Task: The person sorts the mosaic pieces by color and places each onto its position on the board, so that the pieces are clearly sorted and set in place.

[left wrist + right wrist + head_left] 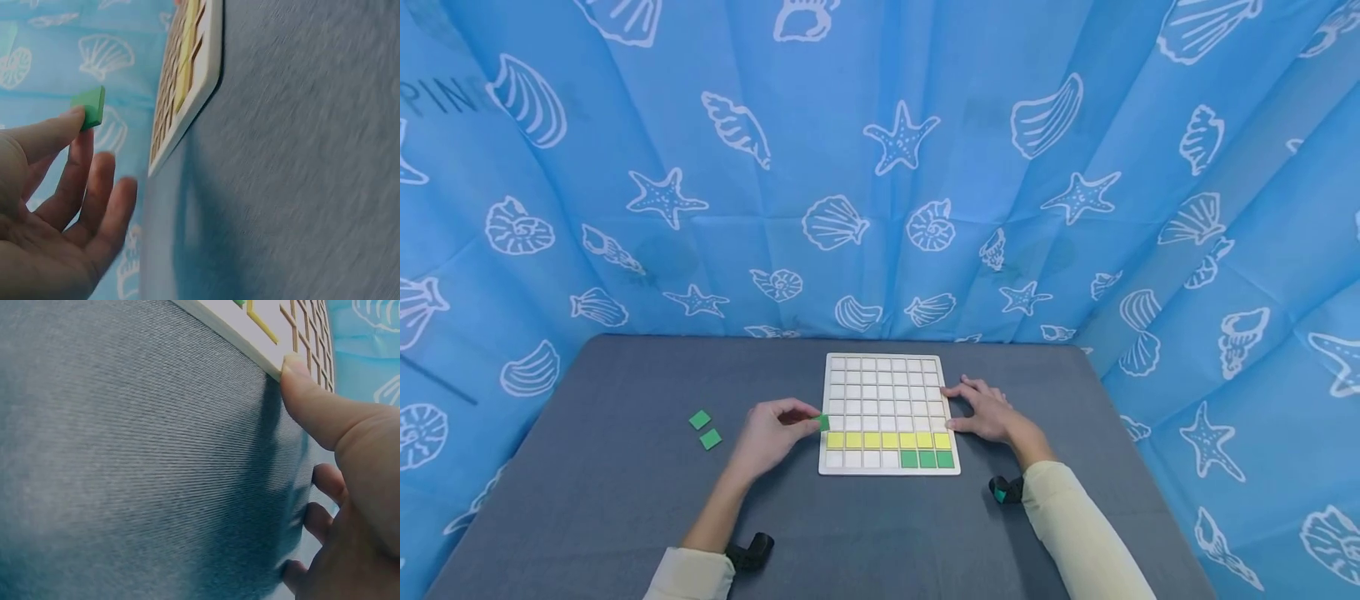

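A green square tile (pixel 92 107) is pinched between the thumb and a finger of my left hand (pixel 772 433), held up at the left edge of the white grid board (pixel 890 472). My right hand (pixel 988 411) touches the board's right edge with its thumb and a fingertip; in the right wrist view the thumb (pixel 312 403) presses on the rim while the other fingers reach along the side. One row of the board is filled with yellow tiles (pixel 889 441). Below it, three green tiles (pixel 927 459) occupy the right end of the bottom row. White cells show elsewhere.
Two loose green tiles (pixel 705 428) lie on the grey cloth-covered table (pixel 625 467), left of my left hand. A blue curtain (pixel 880 183) with white shells and starfish hangs behind the table and along its sides. Black wrist devices (pixel 751 552) sit at both cuffs.
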### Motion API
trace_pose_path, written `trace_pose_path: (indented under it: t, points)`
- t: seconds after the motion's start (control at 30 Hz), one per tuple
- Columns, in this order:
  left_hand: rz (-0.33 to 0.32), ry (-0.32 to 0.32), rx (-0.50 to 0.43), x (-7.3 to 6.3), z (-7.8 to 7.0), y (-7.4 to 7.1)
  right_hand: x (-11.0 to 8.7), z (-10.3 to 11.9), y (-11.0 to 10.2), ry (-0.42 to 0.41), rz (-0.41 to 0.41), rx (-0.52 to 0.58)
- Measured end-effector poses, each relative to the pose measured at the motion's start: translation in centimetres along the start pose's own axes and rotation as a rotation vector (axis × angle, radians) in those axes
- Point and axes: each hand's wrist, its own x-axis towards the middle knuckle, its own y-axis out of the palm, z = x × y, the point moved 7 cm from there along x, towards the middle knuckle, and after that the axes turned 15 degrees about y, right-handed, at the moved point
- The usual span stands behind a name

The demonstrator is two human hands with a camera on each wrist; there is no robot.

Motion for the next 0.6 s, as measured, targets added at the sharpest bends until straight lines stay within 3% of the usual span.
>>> trace_pose_path:
  t: [0.6]
  points:
    - [0.08, 0.048, -0.019, 0.8, -2.2, 4.4, 0.5, 1.0, -0.5, 0.08, 0.009, -0.096]
